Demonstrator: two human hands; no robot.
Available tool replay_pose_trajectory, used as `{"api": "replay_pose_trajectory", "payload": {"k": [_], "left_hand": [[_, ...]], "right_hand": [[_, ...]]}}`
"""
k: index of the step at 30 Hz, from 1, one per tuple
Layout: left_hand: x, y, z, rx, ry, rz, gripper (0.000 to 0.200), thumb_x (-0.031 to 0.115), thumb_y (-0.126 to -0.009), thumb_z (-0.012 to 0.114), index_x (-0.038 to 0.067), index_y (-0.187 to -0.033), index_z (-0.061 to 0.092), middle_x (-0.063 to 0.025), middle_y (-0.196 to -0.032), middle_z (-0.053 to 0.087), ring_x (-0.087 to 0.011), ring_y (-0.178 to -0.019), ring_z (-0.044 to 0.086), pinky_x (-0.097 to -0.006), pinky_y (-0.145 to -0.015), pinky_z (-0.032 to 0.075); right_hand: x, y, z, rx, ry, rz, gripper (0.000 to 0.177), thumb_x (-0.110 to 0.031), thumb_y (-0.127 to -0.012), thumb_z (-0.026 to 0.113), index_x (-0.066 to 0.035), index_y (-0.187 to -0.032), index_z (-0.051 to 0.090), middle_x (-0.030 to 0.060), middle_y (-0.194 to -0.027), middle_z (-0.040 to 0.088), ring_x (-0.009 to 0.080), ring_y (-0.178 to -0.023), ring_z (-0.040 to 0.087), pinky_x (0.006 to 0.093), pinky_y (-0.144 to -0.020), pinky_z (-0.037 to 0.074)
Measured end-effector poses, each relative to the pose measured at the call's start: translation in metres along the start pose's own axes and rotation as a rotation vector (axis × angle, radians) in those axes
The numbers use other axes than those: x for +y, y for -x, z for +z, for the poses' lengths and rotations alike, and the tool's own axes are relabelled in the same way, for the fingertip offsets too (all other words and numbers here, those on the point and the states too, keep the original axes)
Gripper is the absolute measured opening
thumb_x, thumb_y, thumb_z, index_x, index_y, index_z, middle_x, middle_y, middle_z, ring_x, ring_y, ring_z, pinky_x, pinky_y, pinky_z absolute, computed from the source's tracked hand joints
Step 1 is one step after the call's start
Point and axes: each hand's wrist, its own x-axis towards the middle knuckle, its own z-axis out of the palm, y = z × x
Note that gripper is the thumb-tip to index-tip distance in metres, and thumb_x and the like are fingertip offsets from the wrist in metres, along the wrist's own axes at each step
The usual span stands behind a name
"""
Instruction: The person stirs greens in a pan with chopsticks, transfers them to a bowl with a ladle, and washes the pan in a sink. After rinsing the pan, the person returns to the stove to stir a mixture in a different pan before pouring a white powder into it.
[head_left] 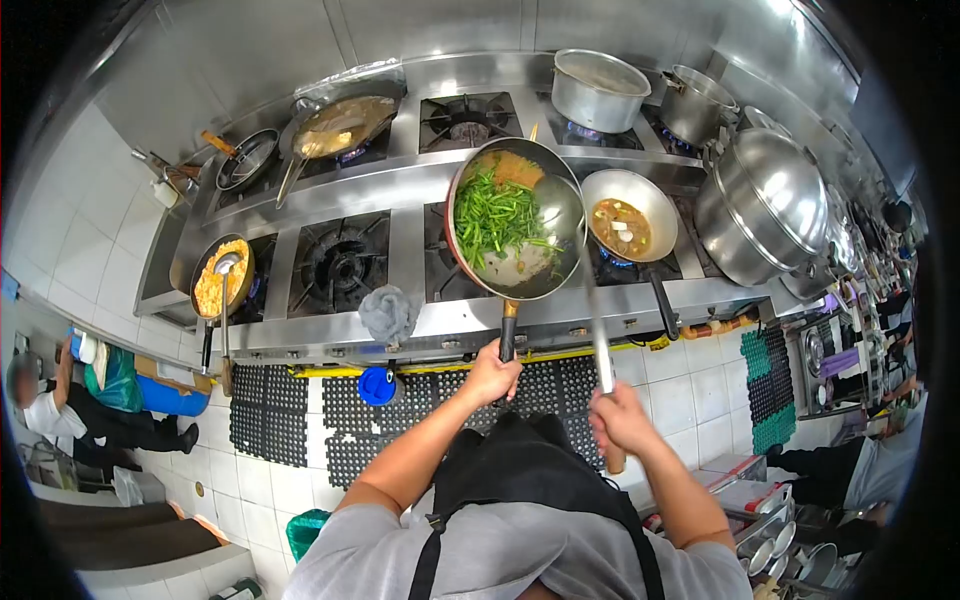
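Observation:
My left hand point(492, 374) is wrapped round the black handle of a wok point(512, 276) over the front burners. Chopped green vegetables point(494, 216) fill its left side, with a patch of orange-brown food point(511, 169) at the far edge. My right hand point(622, 420) grips a long-handled ladle point(600, 340) near its wooden end. The ladle's round metal bowl reaches into the wok, beside the greens. Right of the wok, a light pan point(655, 205) holds brown soup with white pieces over a blue flame.
At left a pan of yellow-orange food point(211, 285) holds another ladle. A grey cloth point(388, 314) lies on the stove's front edge. Behind stand an oily wok point(345, 125), a large pot point(600, 92) and a steamer point(765, 205). Other people point(95, 410) are at both sides.

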Motion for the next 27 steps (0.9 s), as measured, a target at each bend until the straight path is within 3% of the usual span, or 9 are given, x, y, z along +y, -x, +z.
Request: {"api": "replay_pose_trajectory", "payload": {"k": [5, 6, 9, 11, 14, 19, 24, 26, 27], "left_hand": [[0.011, -0.004, -0.004, 0.090, -0.097, -0.107, 0.009, -0.001, -0.082, 0.050, 0.003, -0.088, 0.044, -0.0051, -0.057, 0.048, -0.0149, -0.039, 0.049, -0.0313, -0.034, 0.041], [0.008, -0.002, -0.006, 0.085, -0.101, -0.108, 0.009, -0.001, -0.082, 0.050, 0.003, -0.088, 0.044, -0.0051, -0.057, 0.048, -0.0149, -0.039, 0.049, -0.0313, -0.034, 0.041], [0.005, 0.015, -0.011, 0.047, 0.081, -0.173, 0.012, -0.002, -0.079, 0.054, 0.005, -0.080, 0.044, -0.0044, -0.057, 0.049, -0.0148, -0.040, 0.048, -0.0309, -0.035, 0.041], [0.007, 0.024, -0.011, 0.023, 0.117, -0.208, 0.012, -0.002, -0.079, 0.054, 0.005, -0.080, 0.044, -0.0043, -0.057, 0.049, -0.0148, -0.041, 0.048, -0.0308, -0.035, 0.041], [0.006, 0.031, -0.012, -0.011, 0.186, -0.237, 0.013, 0.000, -0.081, 0.056, 0.006, -0.081, 0.045, -0.0037, -0.057, 0.049, -0.0143, -0.041, 0.048, -0.0299, -0.035, 0.040], [0.018, 0.018, -0.014, -0.078, 0.246, -0.230, 0.011, 0.001, -0.082, 0.054, 0.006, -0.079, 0.045, -0.0042, -0.057, 0.049, -0.0145, -0.041, 0.048, -0.0302, -0.036, 0.040], [0.058, -0.011, -0.006, -0.098, 0.223, -0.157, 0.007, 0.003, -0.082, 0.051, 0.004, -0.083, 0.045, -0.0042, -0.058, 0.047, -0.0146, -0.042, 0.046, -0.0294, -0.035, 0.038], [0.057, -0.015, 0.002, -0.087, 0.214, -0.124, 0.008, 0.000, -0.081, 0.050, 0.005, -0.085, 0.045, -0.0058, -0.056, 0.047, -0.0164, -0.040, 0.047, -0.0308, -0.035, 0.039], [0.042, -0.014, 0.004, -0.091, 0.151, -0.030, 0.009, -0.001, -0.080, 0.050, 0.005, -0.086, 0.045, -0.0069, -0.055, 0.048, -0.0178, -0.038, 0.047, -0.0320, -0.035, 0.040]], "right_hand": [[0.011, -0.012, -0.019, -0.819, -1.377, 0.449, 0.022, -0.017, -0.095, 0.035, -0.002, -0.103, 0.049, 0.0024, -0.061, 0.043, 0.0114, -0.037, 0.040, 0.0309, -0.030, 0.039], [0.011, -0.017, -0.023, -0.928, -1.347, 0.449, 0.024, -0.018, -0.095, 0.039, -0.007, -0.107, 0.056, 0.0005, -0.059, 0.040, 0.0093, -0.037, 0.039, 0.0277, -0.030, 0.036], [0.010, -0.016, -0.025, -0.789, -1.071, 0.425, 0.018, -0.017, -0.094, 0.043, -0.004, -0.101, 0.053, 0.0009, -0.058, 0.042, 0.0107, -0.037, 0.042, 0.0283, -0.032, 0.039], [-0.012, 0.006, -0.016, -0.316, -0.250, 0.168, 0.009, -0.013, -0.091, 0.050, -0.004, -0.094, 0.049, 0.0020, -0.058, 0.045, 0.0122, -0.037, 0.043, 0.0281, -0.033, 0.039], [-0.016, 0.009, -0.030, -0.148, 0.110, 0.032, 0.008, -0.007, -0.087, 0.054, -0.006, -0.089, 0.046, 0.0034, -0.057, 0.047, 0.0129, -0.037, 0.044, 0.0287, -0.033, 0.039], [-0.050, 0.042, -0.052, 0.033, 0.396, -0.097, 0.008, -0.004, -0.082, 0.055, -0.005, -0.088, 0.049, 0.0021, -0.054, 0.047, 0.0123, -0.036, 0.044, 0.0276, -0.034, 0.038], [-0.081, 0.068, -0.075, -0.039, 0.551, 0.086, 0.007, -0.005, -0.081, 0.056, -0.003, -0.084, 0.050, 0.0005, -0.051, 0.047, 0.0097, -0.037, 0.045, 0.0266, -0.033, 0.037], [-0.067, 0.055, -0.075, -0.051, 0.584, 0.105, 0.008, -0.006, -0.082, 0.056, -0.003, -0.083, 0.049, 0.0052, -0.051, 0.048, 0.0172, -0.037, 0.048, 0.0330, -0.036, 0.040], [-0.048, 0.042, -0.073, 0.087, 0.766, -0.114, 0.012, -0.009, -0.081, 0.057, -0.002, -0.087, 0.049, 0.0121, -0.055, 0.053, 0.0289, -0.046, 0.054, 0.0391, -0.043, 0.044]]}}
